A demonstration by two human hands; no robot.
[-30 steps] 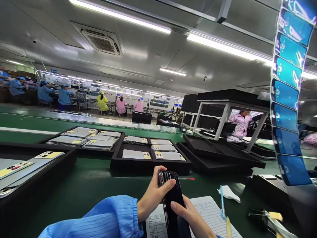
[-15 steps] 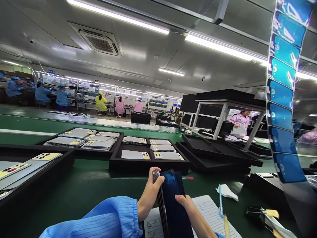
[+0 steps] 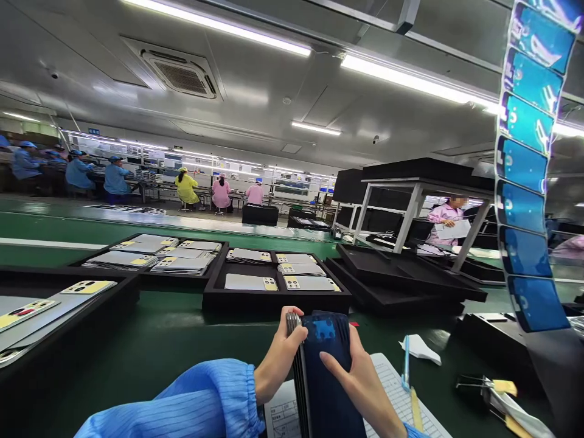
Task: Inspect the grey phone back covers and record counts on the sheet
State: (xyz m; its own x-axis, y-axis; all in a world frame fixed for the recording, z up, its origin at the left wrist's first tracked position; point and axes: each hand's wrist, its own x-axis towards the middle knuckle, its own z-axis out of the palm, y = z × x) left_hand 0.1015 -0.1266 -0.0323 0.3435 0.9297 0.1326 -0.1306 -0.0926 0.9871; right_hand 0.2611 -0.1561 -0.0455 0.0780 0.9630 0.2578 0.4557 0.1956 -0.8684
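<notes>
A thick stack of dark blue phone back panels (image 3: 329, 371) stands tilted in front of me, a lighter blue camera-shaped patch near its top. My left hand (image 3: 285, 344) is closed round the upper left edge, its thumb pressed against the side where several thin edges show. Along the right edge, my right hand (image 3: 358, 371) grips the same stack, thumb lying across the front face and fingers behind the edge. Beneath the panels lies a printed form (image 3: 387, 377), partly covered by them and my hands.
Black trays (image 3: 274, 300) hold silver phone panels with yellow camera areas. Empty-looking black trays (image 3: 401, 286) are piled at right. A blue pen (image 3: 406, 365), tweezers (image 3: 474, 384) and white scrap (image 3: 423, 349) lie nearby. A strip of blue films (image 3: 524, 194) hangs at right. Co-workers sit far behind.
My right hand has slid up the stack's right edge, and its fingers now reach over that side. The front panel has turned more toward me, showing the blue patch more clearly.
</notes>
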